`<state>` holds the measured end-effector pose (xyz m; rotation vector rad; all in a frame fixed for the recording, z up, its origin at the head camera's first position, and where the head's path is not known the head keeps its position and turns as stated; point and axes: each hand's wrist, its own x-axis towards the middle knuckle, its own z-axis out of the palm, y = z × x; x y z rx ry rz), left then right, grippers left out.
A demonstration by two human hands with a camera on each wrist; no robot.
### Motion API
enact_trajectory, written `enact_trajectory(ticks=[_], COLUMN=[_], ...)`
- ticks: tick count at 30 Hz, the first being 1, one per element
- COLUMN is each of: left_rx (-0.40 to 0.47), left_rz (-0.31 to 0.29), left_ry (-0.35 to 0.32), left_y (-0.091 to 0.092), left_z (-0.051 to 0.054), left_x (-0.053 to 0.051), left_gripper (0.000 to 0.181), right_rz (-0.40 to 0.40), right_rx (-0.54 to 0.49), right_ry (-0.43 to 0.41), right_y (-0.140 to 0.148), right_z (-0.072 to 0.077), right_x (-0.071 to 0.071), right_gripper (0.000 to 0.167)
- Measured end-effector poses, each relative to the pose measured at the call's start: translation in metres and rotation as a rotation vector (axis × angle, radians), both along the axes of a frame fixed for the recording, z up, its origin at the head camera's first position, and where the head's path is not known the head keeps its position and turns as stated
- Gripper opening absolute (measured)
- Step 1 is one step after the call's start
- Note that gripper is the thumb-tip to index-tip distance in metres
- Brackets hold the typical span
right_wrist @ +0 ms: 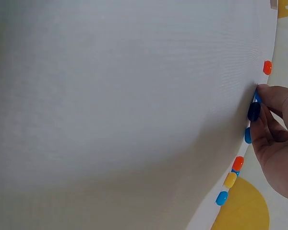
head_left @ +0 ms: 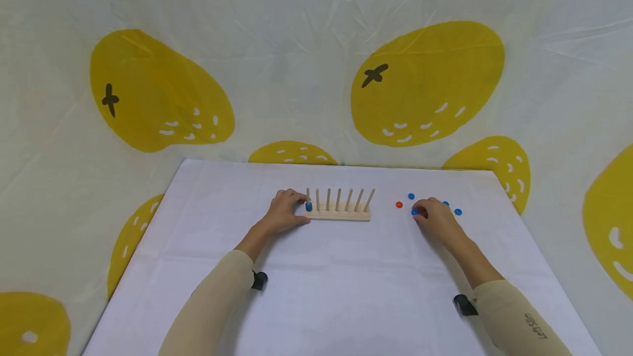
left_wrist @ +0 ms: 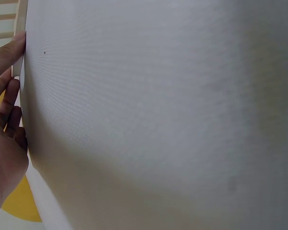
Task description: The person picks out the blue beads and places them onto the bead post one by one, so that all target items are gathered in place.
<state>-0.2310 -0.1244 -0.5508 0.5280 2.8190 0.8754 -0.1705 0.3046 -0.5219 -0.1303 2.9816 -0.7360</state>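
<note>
Beige sleeves [head_left: 207, 301] sit nearest in the head view, right one carrying dark lettering; small black device [head_left: 259, 280] at each wrist. Beyond, the left hand [head_left: 287, 212] grips the left end of a pale wooden peg rack [head_left: 341, 215], thumb at the near corner. Rack stands on a white cloth-covered table [head_left: 346, 284]; 7 pegs, dark blue beads [head_left: 309, 207] around the foot of the leftmost, count unclear. Well right of the rack, the right hand [head_left: 437, 218] pinches a small round blue bead [head_left: 415, 212]; near it, 1 orange-red bead [head_left: 399, 205] and 3 more blue ones. Behind: white sheet printed with yellow fruit shapes [head_left: 427, 87]. Left wrist view: thumb touches the rack's edge; other fingers bent, partly hidden. Right wrist view: thumb and fingertips closed about the blue bead, dark here; lighter blue edge beside it, cannot tell if a second piece. Yellow bead [right_wrist: 230, 180] lies between orange-red and blue ones. Another orange-red bead near the thumb.
</note>
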Motion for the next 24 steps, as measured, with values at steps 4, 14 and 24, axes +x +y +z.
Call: enact_trajectory(ticks=[4,14,24], left_rx=[0.000,-0.001,0.002], left_rz=[-0.005,-0.006,0.005], left_ry=[0.000,0.004,-0.007], left_y=[0.0008,0.0009,0.0003], left_z=[-0.0003,-0.0009,-0.0006], left_x=[-0.0003,-0.0007,0.0002], left_gripper=[0.061,0.060,0.060], right_rz=[0.002,-0.001,0.016], right_rx=[0.004,-0.005,-0.021], right_ry=[0.012,0.001,0.014], right_y=[0.0007,0.0038,0.0042], right_z=[-0.0003,-0.0037,0.0018], right_x=[0.0013,0.0012,-0.0011], right_gripper=[0.027,0.027,0.027])
